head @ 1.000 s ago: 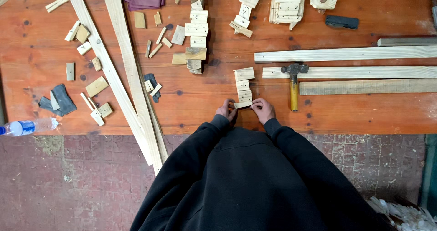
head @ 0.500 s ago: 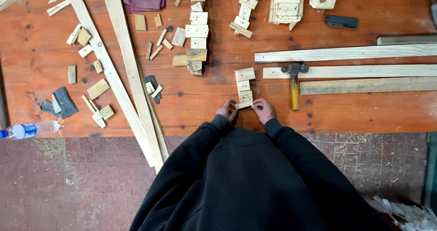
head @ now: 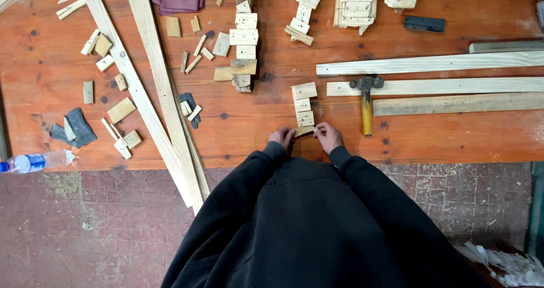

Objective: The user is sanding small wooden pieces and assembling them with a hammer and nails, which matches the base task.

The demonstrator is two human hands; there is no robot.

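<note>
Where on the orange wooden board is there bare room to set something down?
Bare board lies between the short row of pale wood blocks and the two long diagonal slats, and below the yellow-handled hammer rightward. The top, around the stacked offcuts, is crowded.

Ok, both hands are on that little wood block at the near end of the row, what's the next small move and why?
Probably slide the small block up flush under the row of blocks. The left hand and right hand pinch its ends, and it sits slightly askew below the row.
</note>
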